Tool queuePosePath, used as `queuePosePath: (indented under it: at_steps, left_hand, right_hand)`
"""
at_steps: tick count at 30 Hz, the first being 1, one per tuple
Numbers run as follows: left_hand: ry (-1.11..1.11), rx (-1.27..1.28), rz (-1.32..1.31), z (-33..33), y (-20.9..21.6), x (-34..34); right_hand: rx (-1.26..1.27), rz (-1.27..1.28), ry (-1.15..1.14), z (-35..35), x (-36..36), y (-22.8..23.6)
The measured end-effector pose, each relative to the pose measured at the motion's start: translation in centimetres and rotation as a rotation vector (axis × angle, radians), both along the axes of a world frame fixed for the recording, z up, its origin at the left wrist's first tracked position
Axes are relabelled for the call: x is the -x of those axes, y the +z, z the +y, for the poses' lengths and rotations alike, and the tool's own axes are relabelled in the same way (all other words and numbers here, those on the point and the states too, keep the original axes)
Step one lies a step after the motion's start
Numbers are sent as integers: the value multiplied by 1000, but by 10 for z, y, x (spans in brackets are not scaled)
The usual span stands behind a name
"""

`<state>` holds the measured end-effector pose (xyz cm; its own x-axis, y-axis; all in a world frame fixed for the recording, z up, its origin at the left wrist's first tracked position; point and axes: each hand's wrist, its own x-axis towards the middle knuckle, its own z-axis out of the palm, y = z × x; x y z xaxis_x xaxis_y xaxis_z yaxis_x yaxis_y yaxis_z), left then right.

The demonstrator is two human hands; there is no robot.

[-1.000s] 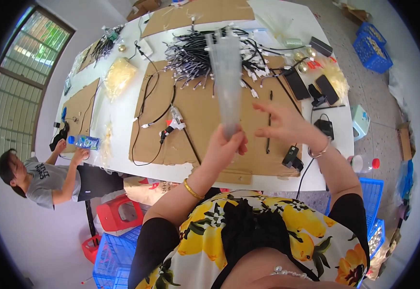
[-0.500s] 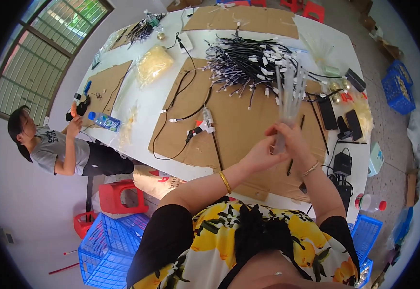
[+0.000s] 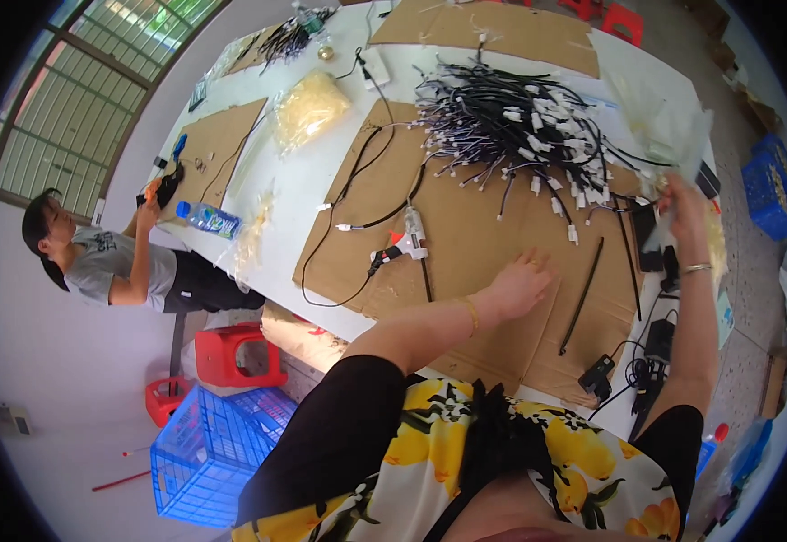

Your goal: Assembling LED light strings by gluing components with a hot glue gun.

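My left hand (image 3: 521,287) is over the brown cardboard sheet (image 3: 465,307), fingers loosely stretched and nothing visible in them. At the table's right edge, my right hand (image 3: 682,215) is closed on a clear plastic bag (image 3: 678,122), which rises above it. Inside the hand the grip is partly hidden. In front of my left hand is a large bundle of black cables with white connectors (image 3: 520,122). A white glue gun (image 3: 411,233) lies on the cardboard to the left. A thin black rod (image 3: 583,296) rests between my hands.
On the left a person (image 3: 109,257) in a grey shirt holds something orange. Near them are a water bottle (image 3: 208,219) and a bag of yellowish pieces (image 3: 310,110). Black adapters (image 3: 660,341) sit by my right forearm. Blue crates (image 3: 217,456) and a red stool (image 3: 240,354) stand below left.
My hands have parted. The right has moved right to the plastic bag, which is now raised; the left has come down over the cardboard. The bunch of translucent sticks no longer shows between them.
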<state>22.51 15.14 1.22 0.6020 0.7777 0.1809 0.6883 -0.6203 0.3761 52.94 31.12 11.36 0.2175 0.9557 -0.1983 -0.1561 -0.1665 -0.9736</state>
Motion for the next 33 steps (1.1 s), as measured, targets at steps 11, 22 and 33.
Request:
queuePosePath:
  at_steps: [11,22,33]
  left_hand:
    - [40,-82,-60,33,-35,-26]
    - [1,24,6,39,-24,-32]
    - [3,118,-33,47,-29,-30]
  right_hand:
    - [-28,-256,-151,73,-109,24]
    - [109,-374,-109,191,-86,-30]
    - [112,-1127,14,298,-53,-89]
